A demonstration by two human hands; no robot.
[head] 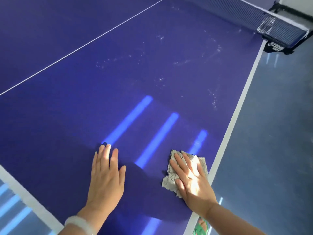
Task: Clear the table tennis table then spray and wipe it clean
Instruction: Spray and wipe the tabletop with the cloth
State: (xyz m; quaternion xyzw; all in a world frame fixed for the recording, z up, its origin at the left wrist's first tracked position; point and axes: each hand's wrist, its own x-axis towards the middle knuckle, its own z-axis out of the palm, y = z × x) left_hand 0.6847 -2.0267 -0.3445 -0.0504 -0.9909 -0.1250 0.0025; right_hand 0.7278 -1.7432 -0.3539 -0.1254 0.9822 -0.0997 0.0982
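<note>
You are in the wiping step: your right hand [191,180] presses flat-fingered on the cloth [171,177] near the table [71,102] corner, left hand [105,175] flat and empty beside it. Next, I judge, sweep toward the droplets [160,78] farther up.

Grey cloth [186,168] flat nr right edge, blue table [118,78], wet streaks

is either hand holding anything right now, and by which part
Nothing is gripped. The right hand presses flat on the middle of a crumpled grey cloth on the blue table tennis table; the left hand rests bare on it.
</note>
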